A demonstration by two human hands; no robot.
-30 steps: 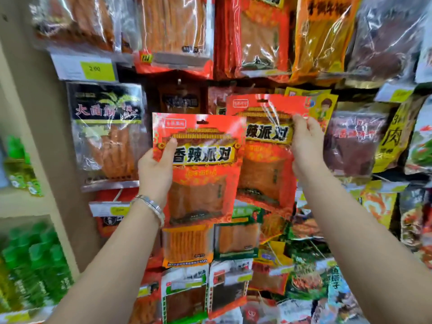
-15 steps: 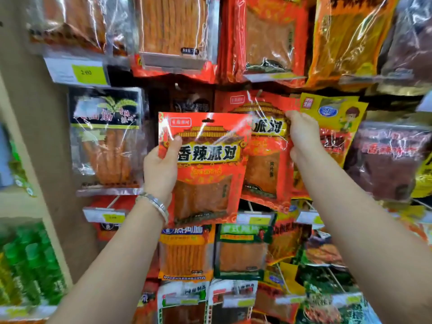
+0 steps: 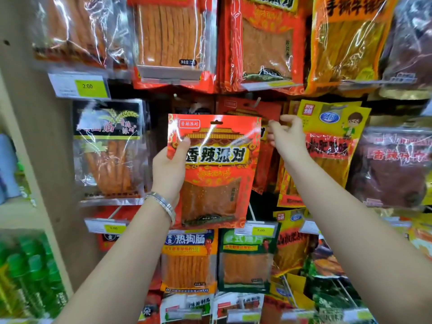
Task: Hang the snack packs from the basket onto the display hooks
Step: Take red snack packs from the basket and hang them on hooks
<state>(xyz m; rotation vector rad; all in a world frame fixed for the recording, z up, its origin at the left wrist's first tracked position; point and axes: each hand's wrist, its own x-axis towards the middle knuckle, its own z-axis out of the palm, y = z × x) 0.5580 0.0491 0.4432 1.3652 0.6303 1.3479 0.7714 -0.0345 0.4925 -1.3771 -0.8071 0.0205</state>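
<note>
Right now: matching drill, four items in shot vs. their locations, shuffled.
1 red foil snack pack with hang slot
2 yellow cartoon-boy pack
3 black-topped clear pack with wheat drawing
4 green plastic bottles

A bottom left of view
B gripped by the left hand
C hanging right of the red pack
D hanging left of the red pack

Pairs: 1-B, 2-C, 3-D, 4-A

I get a bright, even picture and cannot see the light's source. White glare streaks cross the film of the red pack (image 3: 214, 169) and the packs (image 3: 168, 31) above it. Just over its top edge the gap (image 3: 161, 101) between rows sits in shadow. Its print reads sharp, while the right hand (image 3: 288, 136) beside it is smeared. Down to its left the bottles (image 3: 28, 277) are blurred, and the post (image 3: 39, 136) leans with lens distortion.
</note>
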